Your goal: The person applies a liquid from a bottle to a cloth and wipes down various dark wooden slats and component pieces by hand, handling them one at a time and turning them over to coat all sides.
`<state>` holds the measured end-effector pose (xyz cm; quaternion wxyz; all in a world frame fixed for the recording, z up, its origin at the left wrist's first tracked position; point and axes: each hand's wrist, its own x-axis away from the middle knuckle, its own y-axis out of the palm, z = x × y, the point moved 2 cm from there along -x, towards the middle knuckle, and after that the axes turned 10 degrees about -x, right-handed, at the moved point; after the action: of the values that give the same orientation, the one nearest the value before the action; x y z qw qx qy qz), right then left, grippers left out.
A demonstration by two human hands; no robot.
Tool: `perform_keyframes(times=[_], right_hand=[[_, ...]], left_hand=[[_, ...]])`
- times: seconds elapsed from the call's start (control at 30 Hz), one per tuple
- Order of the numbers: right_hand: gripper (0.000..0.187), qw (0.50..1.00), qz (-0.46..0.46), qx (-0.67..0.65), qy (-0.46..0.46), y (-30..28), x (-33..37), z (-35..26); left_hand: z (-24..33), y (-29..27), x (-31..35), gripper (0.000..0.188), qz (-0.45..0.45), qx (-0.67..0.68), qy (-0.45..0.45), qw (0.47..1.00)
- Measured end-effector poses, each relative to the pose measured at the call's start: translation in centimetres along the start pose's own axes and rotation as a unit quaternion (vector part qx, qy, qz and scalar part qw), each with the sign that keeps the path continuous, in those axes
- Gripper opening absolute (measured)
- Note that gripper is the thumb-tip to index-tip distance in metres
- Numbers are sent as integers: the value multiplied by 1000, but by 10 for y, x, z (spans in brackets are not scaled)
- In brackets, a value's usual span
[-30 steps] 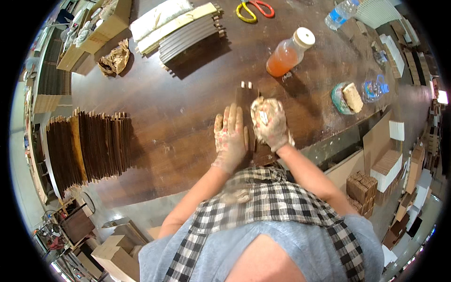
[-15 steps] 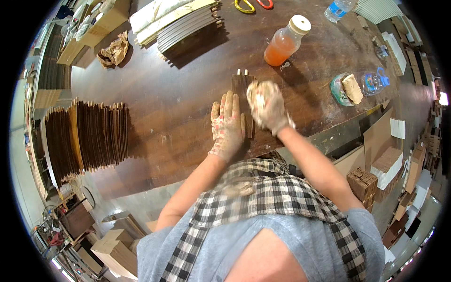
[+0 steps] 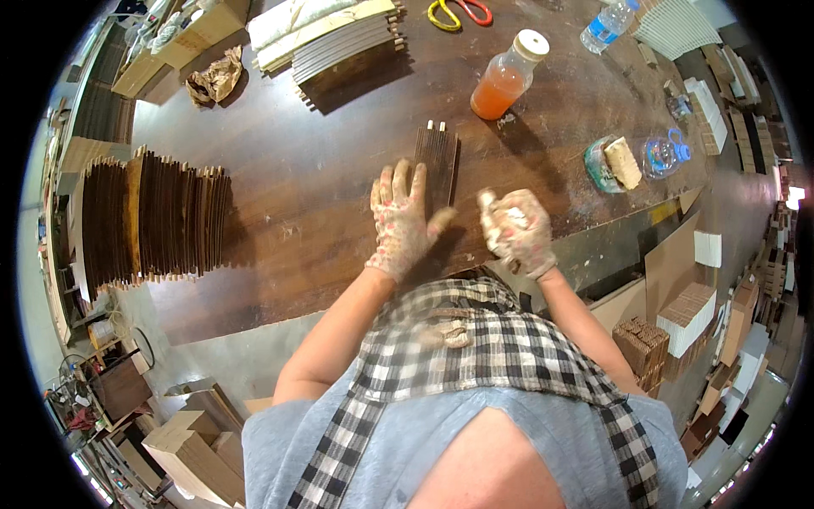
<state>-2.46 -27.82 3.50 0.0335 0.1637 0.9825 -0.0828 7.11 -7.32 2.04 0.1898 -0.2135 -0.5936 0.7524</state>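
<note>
In front of me on the table lies a short bundle of dark brown grooved wooden slats, with pale pegs sticking out at its far end. My left hand, in a stained patterned work glove, is open at the slats' left edge. Its fingers point away from me and its thumb spreads across their near end. To the right of the slats, my gloved right hand is curled round a small whitish wad, apart from the wood. Most of the wad is hidden by the fingers, so its material is unclear.
A long row of dark slats stands at the left. Beyond are a slat stack, crumpled brown paper and scissors. To the right stand a bottle of orange liquid, a green container with a tan block, and clear bottles.
My right hand has drawn back from over the slats toward the near right with the wad. My left hand has shifted slightly left and spread its thumb, uncovering more of the slats.
</note>
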Motion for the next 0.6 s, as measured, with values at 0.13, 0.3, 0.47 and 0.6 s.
perform_keyframes(times=[0.13,0.3,0.47,0.6], right_hand=[[22,985,32,149,-84,-11,-26,-10],[20,924,-90,320,-186,77,-20,3],[18,913,-31,325,-245,49,-59,27],[17,953,5,297,-61,-8,-101,30]], left_hand=[[12,-4,12,98,-38,83,5,996],[14,-2,50,86,-34,146,2,989],[13,-5,56,87,17,158,25,987],[9,-8,52,90,14,168,27,985]])
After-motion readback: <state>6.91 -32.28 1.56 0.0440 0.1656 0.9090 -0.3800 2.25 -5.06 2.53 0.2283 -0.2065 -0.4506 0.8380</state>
